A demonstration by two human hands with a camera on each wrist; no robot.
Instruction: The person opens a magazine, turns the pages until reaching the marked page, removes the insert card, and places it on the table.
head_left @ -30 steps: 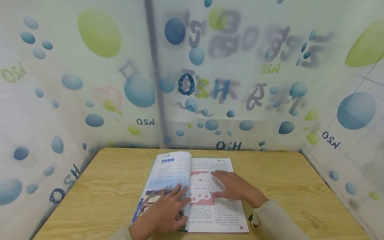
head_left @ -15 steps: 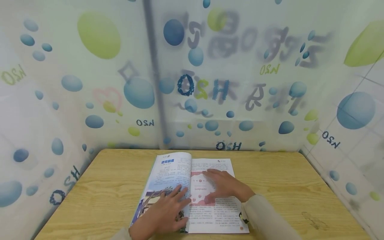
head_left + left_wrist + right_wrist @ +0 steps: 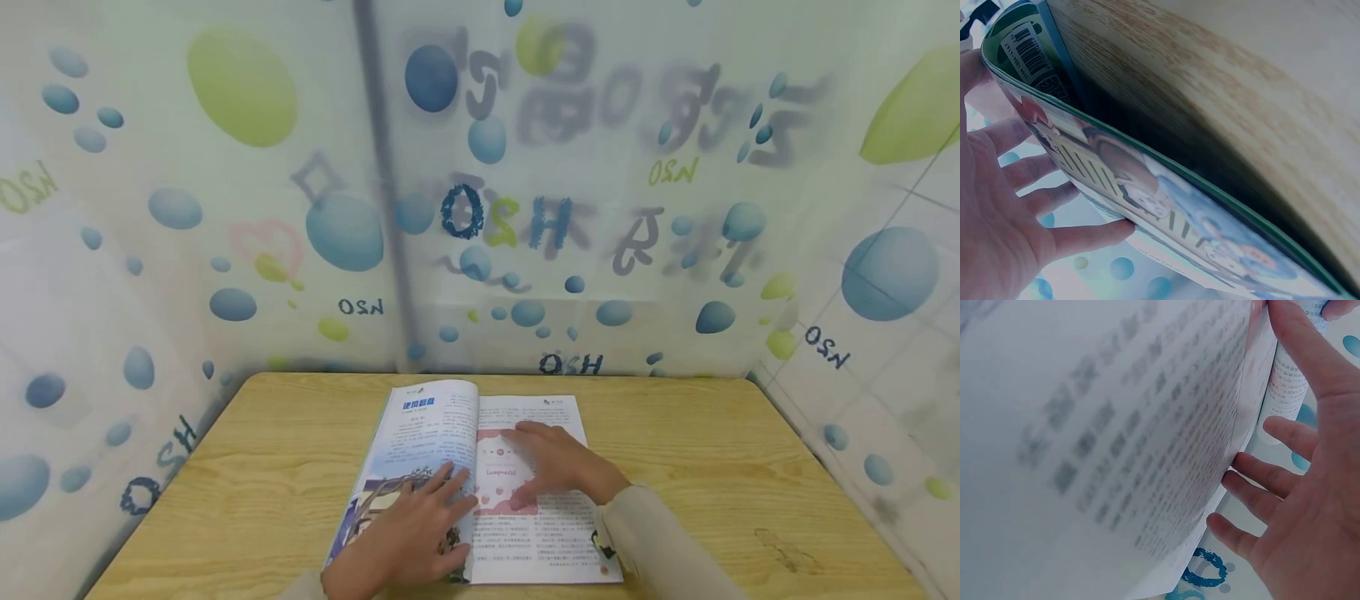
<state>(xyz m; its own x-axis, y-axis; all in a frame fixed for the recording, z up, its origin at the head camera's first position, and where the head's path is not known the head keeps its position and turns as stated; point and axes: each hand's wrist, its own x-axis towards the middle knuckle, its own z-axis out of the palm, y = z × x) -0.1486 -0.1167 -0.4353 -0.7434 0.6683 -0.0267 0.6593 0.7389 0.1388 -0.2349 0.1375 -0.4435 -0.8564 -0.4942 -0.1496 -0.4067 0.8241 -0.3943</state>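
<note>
An open magazine (image 3: 543, 558) lies on the table in the head view, its left page curving up toward the spine. On its right page, beside the fold, lies a pink-and-white card (image 3: 495, 475) with a strawberry print. My left hand (image 3: 412, 529) rests on the left page with its fingers spread. The left wrist view shows those fingers (image 3: 1044, 197) against the illustrated page. My right hand (image 3: 562, 460) reaches over the card's right part, thumb low and fingers toward its upper edge, hiding some of it. In the right wrist view its fingers (image 3: 1266, 478) are extended along the printed page.
The wooden table (image 3: 712, 467) extends to both sides of the magazine. Behind it and at the sides hang whitish curtains (image 3: 450, 275) with blue and green dots. The magazine's back cover with a barcode (image 3: 1030, 53) shows in the left wrist view.
My right hand has moved left from the card's right edge and now covers more of it. My left hand has stayed in place on the left page.
</note>
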